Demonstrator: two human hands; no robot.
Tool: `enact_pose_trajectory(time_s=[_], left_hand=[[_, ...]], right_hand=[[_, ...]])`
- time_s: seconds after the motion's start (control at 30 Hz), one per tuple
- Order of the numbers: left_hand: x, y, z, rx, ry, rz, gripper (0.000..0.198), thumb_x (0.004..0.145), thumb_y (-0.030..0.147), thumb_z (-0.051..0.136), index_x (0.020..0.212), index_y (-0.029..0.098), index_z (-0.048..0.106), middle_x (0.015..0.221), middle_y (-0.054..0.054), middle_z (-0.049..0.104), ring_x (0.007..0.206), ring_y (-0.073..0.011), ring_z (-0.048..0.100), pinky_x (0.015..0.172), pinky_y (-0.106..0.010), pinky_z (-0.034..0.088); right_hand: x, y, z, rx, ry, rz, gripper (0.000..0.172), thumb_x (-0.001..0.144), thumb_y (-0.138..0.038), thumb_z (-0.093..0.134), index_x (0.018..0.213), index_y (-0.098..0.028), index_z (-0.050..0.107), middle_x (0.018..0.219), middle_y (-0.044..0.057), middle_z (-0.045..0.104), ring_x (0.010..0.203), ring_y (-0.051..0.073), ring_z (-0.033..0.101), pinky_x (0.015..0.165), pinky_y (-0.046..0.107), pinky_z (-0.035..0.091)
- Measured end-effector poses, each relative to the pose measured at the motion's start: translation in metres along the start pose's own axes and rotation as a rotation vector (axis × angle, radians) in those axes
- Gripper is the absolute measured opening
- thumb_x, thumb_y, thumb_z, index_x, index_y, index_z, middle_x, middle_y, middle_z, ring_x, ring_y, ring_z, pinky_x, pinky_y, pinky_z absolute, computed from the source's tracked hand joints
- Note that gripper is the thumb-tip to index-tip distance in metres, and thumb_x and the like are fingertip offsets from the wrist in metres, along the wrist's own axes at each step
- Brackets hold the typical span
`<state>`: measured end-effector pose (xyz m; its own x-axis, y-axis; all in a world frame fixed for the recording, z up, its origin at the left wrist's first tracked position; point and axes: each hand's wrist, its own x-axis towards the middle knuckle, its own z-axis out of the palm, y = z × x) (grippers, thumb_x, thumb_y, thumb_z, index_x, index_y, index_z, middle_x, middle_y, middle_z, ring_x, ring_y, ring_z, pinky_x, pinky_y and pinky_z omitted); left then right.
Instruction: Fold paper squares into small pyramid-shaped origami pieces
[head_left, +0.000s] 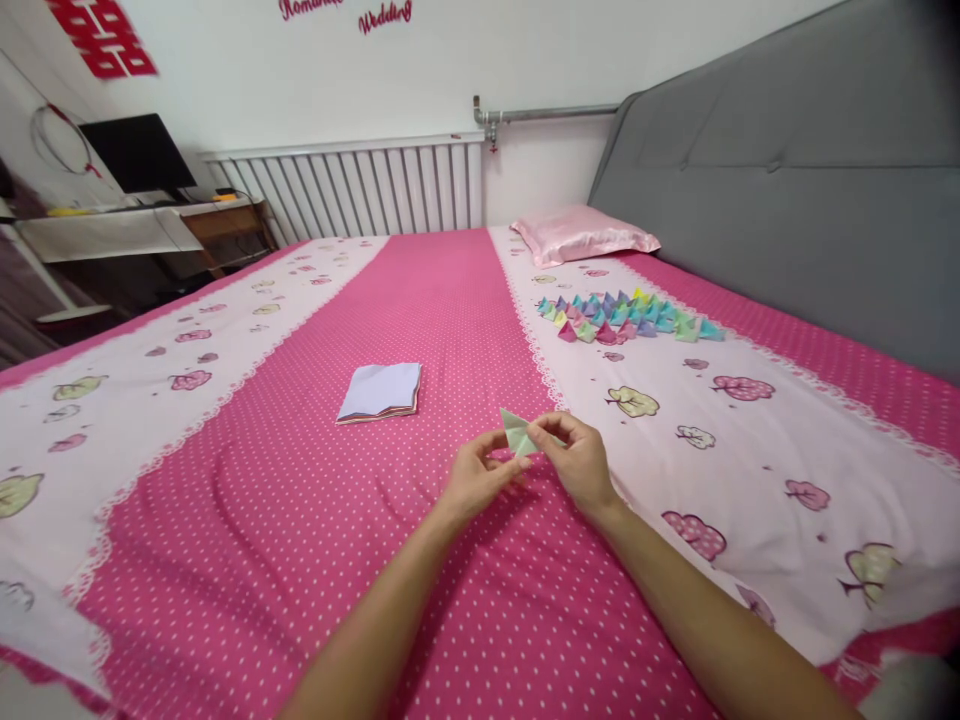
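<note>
A small folded piece of pale green paper (516, 432) is held between both hands above the pink dotted bedspread (450, 310). My left hand (484, 470) grips its lower left part, fingers closed on it. My right hand (576, 455) pinches the right side between thumb and fingers, covering part of it. To the left of the hands lies a stack of square paper sheets (381, 391), pale lilac on top. Several folded paper pieces (626, 316) in blue, green, pink, purple and yellow stand in rows on the white band of the bedspread.
A pink pillow (581, 234) lies at the far right, beside the grey headboard (787, 170). Behind the bed is a white radiator (352, 188). A desk (112, 232) with a black monitor (139, 153) stands at the far left.
</note>
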<state>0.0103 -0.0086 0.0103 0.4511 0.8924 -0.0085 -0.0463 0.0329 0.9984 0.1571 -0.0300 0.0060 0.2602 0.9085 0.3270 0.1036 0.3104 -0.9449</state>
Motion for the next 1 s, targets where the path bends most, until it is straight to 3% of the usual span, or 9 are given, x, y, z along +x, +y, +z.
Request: enact_pose_trajectory(time_s=[0.2, 0.47, 0.73, 1.0], left_hand=[[0.001, -0.004, 0.009, -0.205, 0.078, -0.017, 0.03, 0.066, 0.034, 0.071, 0.084, 0.011, 0.063, 0.073, -0.005, 0.065, 0.058, -0.0108, 0.061, 0.056, -0.022, 0.048], [0.002, 0.002, -0.008, -0.348, 0.086, -0.013, 0.015, 0.077, 0.029, 0.061, 0.08, 0.015, 0.057, 0.066, 0.002, 0.055, 0.049, -0.005, 0.05, 0.048, -0.016, 0.041], [0.0, 0.006, -0.01, -0.356, 0.017, -0.051, 0.017, 0.079, 0.033, 0.058, 0.078, 0.016, 0.054, 0.063, 0.003, 0.049, 0.046, -0.0045, 0.042, 0.042, -0.015, 0.035], [0.001, 0.003, -0.011, -0.339, 0.005, -0.049, 0.016, 0.079, 0.032, 0.056, 0.076, 0.016, 0.054, 0.06, 0.004, 0.047, 0.045, -0.0049, 0.041, 0.043, -0.016, 0.035]], right_hand=[[-0.006, 0.004, 0.009, 0.023, 0.029, -0.042, 0.018, 0.078, -0.035, 0.059, 0.079, -0.018, 0.056, 0.075, 0.002, 0.059, 0.071, 0.015, 0.057, 0.067, 0.027, 0.047], [-0.006, -0.005, 0.006, 0.196, -0.248, 0.081, 0.025, 0.076, -0.038, 0.061, 0.092, -0.018, 0.06, 0.086, 0.005, 0.065, 0.072, 0.015, 0.059, 0.054, 0.024, 0.047], [-0.007, -0.005, 0.006, 0.26, -0.346, 0.136, 0.025, 0.073, -0.035, 0.065, 0.092, -0.019, 0.064, 0.087, 0.004, 0.069, 0.076, 0.015, 0.062, 0.064, 0.026, 0.048], [-0.008, -0.008, 0.006, 0.302, -0.397, 0.174, 0.024, 0.074, -0.036, 0.065, 0.091, -0.02, 0.065, 0.084, 0.004, 0.069, 0.071, 0.014, 0.062, 0.065, 0.027, 0.048]])
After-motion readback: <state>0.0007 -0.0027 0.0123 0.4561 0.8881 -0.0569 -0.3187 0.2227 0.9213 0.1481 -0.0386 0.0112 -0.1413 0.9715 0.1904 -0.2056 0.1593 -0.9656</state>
